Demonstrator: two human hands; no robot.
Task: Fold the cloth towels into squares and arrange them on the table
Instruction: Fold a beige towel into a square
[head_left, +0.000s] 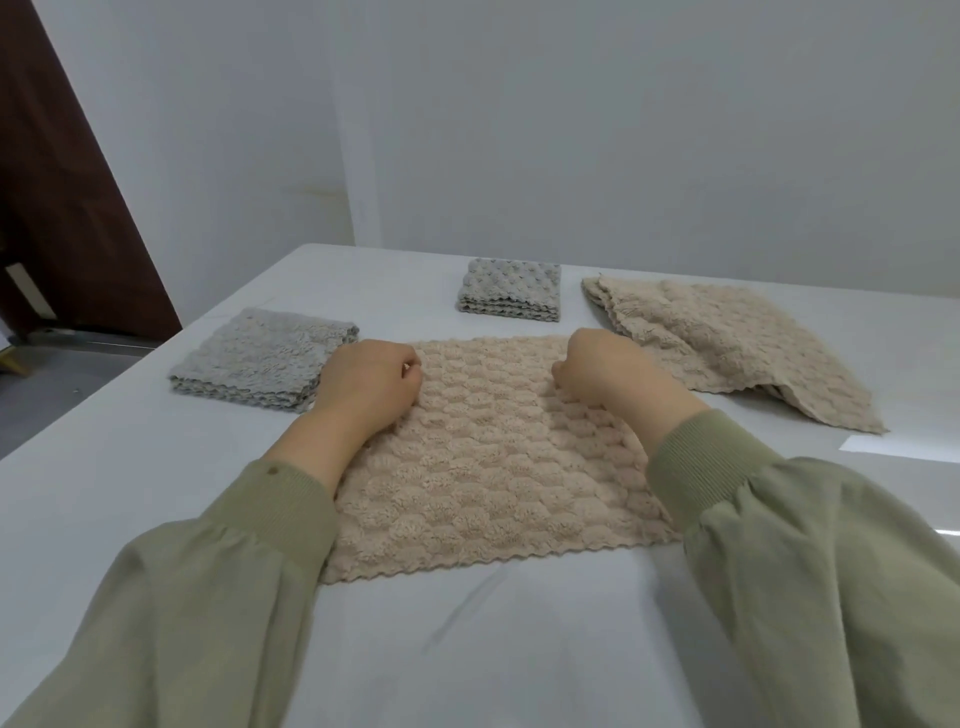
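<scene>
A beige textured towel (488, 457) lies flat on the white table (156, 493) in front of me. My left hand (366, 387) pinches its far left part with curled fingers. My right hand (610, 374) pinches the far right part the same way. A folded grey towel square (260, 358) sits to the left, just beside my left hand. A second folded grey square (509, 288) lies farther back in the middle. A loosely laid pile of beige towels (727, 343) spreads out at the right.
White walls stand behind the table's far edge. A dark brown door (57, 208) is at the far left, past the table's left edge. A bright reflection (909, 447) shows on the table at the right.
</scene>
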